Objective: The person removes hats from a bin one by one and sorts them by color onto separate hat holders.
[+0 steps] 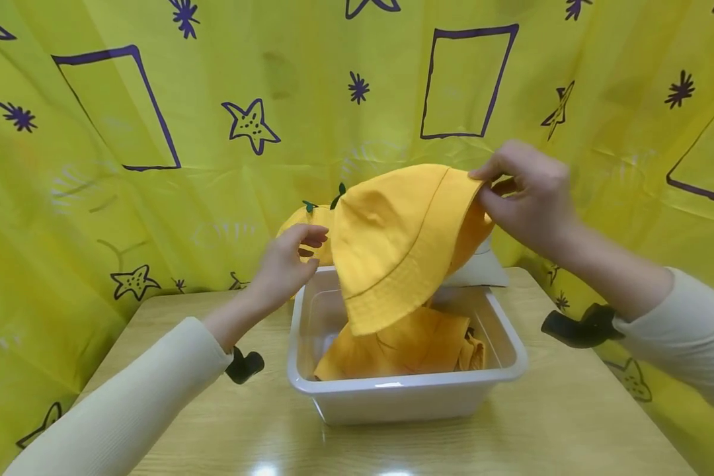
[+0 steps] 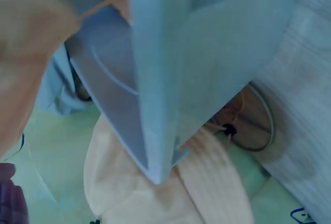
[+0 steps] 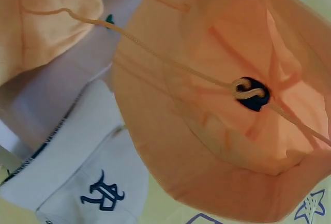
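Right-hand pinch: thumb and fingers of the right hand (image 1: 532,192) grasp the brim of a yellow bucket hat (image 1: 393,231).
Held hat: hangs tilted from the pinch, crown toward the left hand, above the bin and touching no table; a chin cord with a dark toggle (image 3: 252,93) crosses its hollow.
Left hand: across from the pinch, beside the crown; the left hand (image 1: 288,261) has loosely bent fingers and grasps nothing that shows; whether it touches the hat, I cannot tell.
Below the pinch, to its left: a white plastic bin (image 1: 393,381) with crumpled yellow fabric (image 1: 404,344) inside, probably more hats, count unclear.
Beyond the pinch: a white bucket hat (image 1: 478,271) with dark lettering, behind the bin.
Farther left of the pinch: a second yellow bucket hat (image 1: 320,217), also behind the bin.
Hat tally: two lie outside, one is in hand and not yet set down; the bin's yellow fabric seems left to handle, if hats are coming out, which I only infer.
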Tool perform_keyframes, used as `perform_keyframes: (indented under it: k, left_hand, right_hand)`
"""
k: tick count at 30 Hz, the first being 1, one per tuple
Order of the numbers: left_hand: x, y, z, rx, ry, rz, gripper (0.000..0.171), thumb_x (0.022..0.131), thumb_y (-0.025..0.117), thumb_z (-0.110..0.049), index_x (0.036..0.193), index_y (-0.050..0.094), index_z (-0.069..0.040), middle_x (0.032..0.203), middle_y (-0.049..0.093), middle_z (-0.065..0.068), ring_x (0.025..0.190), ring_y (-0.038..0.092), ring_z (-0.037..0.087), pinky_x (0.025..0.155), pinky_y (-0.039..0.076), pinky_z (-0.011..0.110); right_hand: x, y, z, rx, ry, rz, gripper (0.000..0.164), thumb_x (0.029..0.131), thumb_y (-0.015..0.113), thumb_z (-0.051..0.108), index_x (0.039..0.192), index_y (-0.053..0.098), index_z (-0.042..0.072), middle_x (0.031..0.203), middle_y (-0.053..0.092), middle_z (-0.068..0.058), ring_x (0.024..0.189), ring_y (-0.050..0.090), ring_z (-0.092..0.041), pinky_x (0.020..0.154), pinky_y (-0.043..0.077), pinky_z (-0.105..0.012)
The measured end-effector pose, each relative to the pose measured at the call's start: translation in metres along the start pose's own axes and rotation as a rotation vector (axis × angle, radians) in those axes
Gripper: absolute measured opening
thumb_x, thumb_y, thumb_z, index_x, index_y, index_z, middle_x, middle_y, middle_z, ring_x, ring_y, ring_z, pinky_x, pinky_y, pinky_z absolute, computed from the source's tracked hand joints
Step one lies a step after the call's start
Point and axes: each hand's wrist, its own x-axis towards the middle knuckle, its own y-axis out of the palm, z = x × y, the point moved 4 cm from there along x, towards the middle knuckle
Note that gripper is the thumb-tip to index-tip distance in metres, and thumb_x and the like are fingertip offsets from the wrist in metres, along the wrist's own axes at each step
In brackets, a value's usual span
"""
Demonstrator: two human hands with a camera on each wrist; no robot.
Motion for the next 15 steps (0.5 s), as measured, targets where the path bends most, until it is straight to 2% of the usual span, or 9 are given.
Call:
perform_keyframes:
  k: [2,6,8,10,13,15]
  left_hand:
    - [-0.006,0.005,0.003,-0.008,-0.08,0.069,0.049,0.076,0.063,0.011,0.123,0.051,0.007,0.113,0.06,0.02,0.105,0.057,0.032,0.089,0.05,0.042]
    - [-0.015,0.019,0.006,-0.04,-0.226,0.176,0.069,0.071,0.079,-0.003,0.129,0.042,0.004,0.116,0.057,0.019,0.108,0.055,0.032,0.093,0.047,0.042]
    - [-0.017,0.027,0.005,-0.049,-0.249,0.2,0.078,0.068,0.084,-0.011,0.13,0.039,0.003,0.116,0.056,0.017,0.107,0.055,0.031,0.093,0.047,0.041]
    - [-0.018,0.034,0.003,-0.052,-0.241,0.199,0.08,0.068,0.085,-0.017,0.13,0.037,0.003,0.114,0.057,0.017,0.104,0.056,0.03,0.092,0.047,0.04]
    - [-0.02,0.039,0.001,-0.082,-0.212,0.163,0.073,0.075,0.079,-0.018,0.129,0.036,0.003,0.112,0.057,0.016,0.101,0.056,0.027,0.09,0.048,0.038]
    - [-0.022,0.038,0.001,-0.104,-0.202,0.124,0.063,0.081,0.074,-0.015,0.128,0.037,0.004,0.11,0.057,0.016,0.099,0.057,0.027,0.087,0.05,0.038]
  right_hand:
    - [0.005,-0.002,-0.001,-0.034,0.042,-0.039,0.012,0.069,0.06,-0.023,0.074,0.061,-0.012,0.072,0.061,-0.021,0.077,0.053,0.019,0.065,0.044,-0.001]
    - [0.013,-0.004,-0.003,-0.092,0.123,-0.089,0.005,0.074,0.061,-0.017,0.077,0.062,-0.013,0.074,0.061,-0.021,0.078,0.054,0.02,0.065,0.044,-0.002]
    - [0.015,-0.005,-0.004,-0.107,0.16,-0.11,0.004,0.075,0.06,-0.015,0.078,0.062,-0.014,0.076,0.061,-0.021,0.077,0.054,0.02,0.065,0.044,-0.002]
    - [0.016,-0.005,-0.005,-0.107,0.197,-0.133,0.004,0.076,0.06,-0.014,0.079,0.062,-0.015,0.077,0.062,-0.021,0.076,0.055,0.018,0.065,0.045,-0.002]
    - [0.017,-0.005,-0.006,-0.098,0.239,-0.158,0.005,0.077,0.06,-0.011,0.08,0.062,-0.015,0.078,0.062,-0.02,0.074,0.057,0.015,0.065,0.046,-0.003]
    - [0.018,-0.005,-0.007,-0.084,0.259,-0.177,0.006,0.077,0.06,-0.011,0.08,0.062,-0.015,0.078,0.061,-0.014,0.073,0.058,0.012,0.065,0.047,-0.005]
